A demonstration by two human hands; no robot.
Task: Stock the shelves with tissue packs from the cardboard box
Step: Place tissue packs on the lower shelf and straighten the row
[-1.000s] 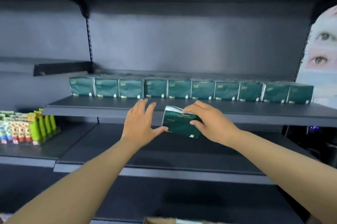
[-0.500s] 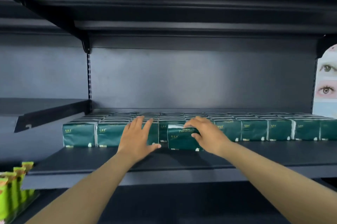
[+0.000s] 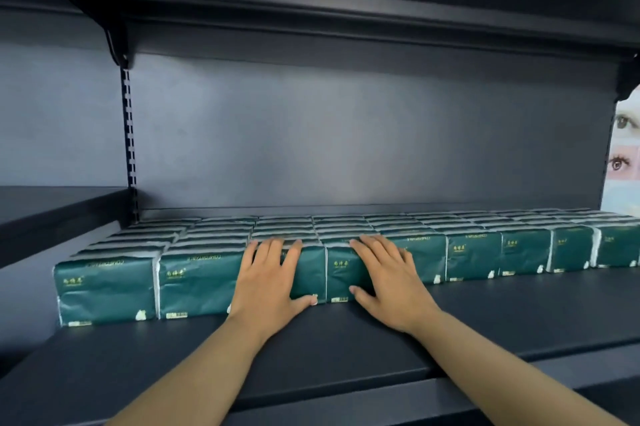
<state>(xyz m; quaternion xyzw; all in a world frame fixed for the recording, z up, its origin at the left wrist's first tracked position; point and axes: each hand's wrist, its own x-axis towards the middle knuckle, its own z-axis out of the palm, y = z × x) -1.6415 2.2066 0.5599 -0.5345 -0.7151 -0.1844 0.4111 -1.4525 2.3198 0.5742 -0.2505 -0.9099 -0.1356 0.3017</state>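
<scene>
Two bare hands are laid flat against the front row of dark green, plastic-wrapped rectangular tissue packs [image 3: 107, 288] standing on the dark grey metal shelf [image 3: 346, 349]. The left hand [image 3: 268, 281] is spread over the face of one pack, fingers straight and thumb out along the shelf; the right hand [image 3: 389, 281] is pressed, fingers equally straight, on the neighbouring pack [image 3: 341, 278]. Nothing is gripped by either hand.

Several rows of packs are ranged behind the front one, reaching back towards the grey back panel [image 3: 346, 134]. The pack under the right hand is judged to be the one being seated. If it is pushed unevenly, it could be skewed or the soft wrap crumpled; if pushed too hard, the rows behind could be shunted out of line.

No cardboard box is in view, so the remaining stock cannot be judged. Small gold print on the packs cannot be read. At the right edge a poster with eyes [image 3: 627, 148] is cut off, and the row's right end is lost beyond the frame.
</scene>
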